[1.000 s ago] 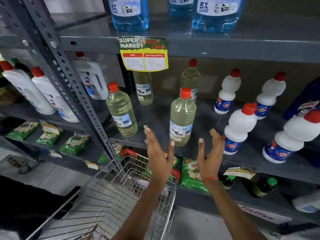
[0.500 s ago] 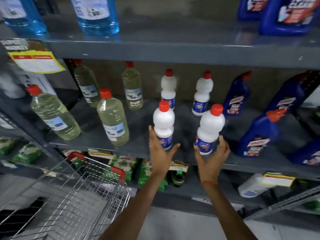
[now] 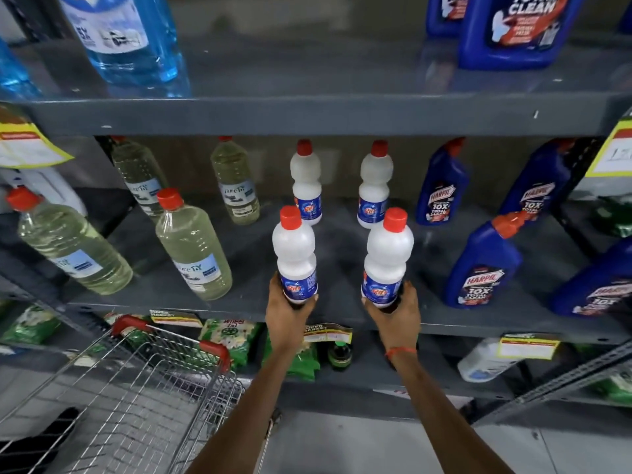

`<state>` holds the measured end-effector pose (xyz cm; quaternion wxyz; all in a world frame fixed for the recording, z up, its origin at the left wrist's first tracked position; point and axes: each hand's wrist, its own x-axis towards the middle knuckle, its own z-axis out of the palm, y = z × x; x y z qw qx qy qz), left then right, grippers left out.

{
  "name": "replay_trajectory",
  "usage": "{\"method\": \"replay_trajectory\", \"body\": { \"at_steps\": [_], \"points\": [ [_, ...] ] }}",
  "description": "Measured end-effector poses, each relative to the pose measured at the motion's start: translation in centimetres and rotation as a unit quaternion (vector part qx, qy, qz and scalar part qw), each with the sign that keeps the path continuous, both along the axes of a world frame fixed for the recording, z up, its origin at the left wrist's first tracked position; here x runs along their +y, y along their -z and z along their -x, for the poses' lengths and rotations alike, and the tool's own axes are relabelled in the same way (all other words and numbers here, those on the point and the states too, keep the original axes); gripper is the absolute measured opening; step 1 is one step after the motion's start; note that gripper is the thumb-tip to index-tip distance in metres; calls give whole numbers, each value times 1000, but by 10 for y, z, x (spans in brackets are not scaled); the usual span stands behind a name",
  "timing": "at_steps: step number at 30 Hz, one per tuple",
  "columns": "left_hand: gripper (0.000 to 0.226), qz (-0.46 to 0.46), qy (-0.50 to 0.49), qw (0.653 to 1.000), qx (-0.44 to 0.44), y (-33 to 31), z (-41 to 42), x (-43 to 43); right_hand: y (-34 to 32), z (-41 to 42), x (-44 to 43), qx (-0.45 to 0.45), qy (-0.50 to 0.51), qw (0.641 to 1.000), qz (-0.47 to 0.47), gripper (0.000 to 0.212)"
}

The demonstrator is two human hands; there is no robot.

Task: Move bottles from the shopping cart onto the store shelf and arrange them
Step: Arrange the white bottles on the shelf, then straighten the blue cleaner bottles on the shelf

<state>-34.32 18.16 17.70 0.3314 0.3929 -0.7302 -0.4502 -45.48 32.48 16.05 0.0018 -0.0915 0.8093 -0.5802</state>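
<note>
You hold two white bottles at the front of the middle shelf.

Your left hand is wrapped around the bottom of the left white bottle, and your right hand is wrapped around the bottom of the right white bottle. Both bottles stand up straight with red caps on top, near the front edge of the grey shelf. Two more white bottles stand behind them, by the back wall. Clear bottles of pale yellow liquid are to the left. Dark blue bottles are to the right. The wire shopping cart sits low on the left, below the shelf, and you cannot see any bottles inside it.
</note>
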Motion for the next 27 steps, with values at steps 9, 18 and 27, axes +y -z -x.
{"method": "replay_trajectory", "body": {
  "at_steps": [9,18,27],
  "points": [
    [84,1,1,1000,-4,11,3,-4,-4,-3,-1,-1,8,1000,3,73],
    [106,124,-31,991,24,-14,7,32,-18,-14,16,47,1,994,94,85],
    [89,256,104,955,104,-54,41,136,-44,19,91,188,115,968,120,31]
  ]
}}
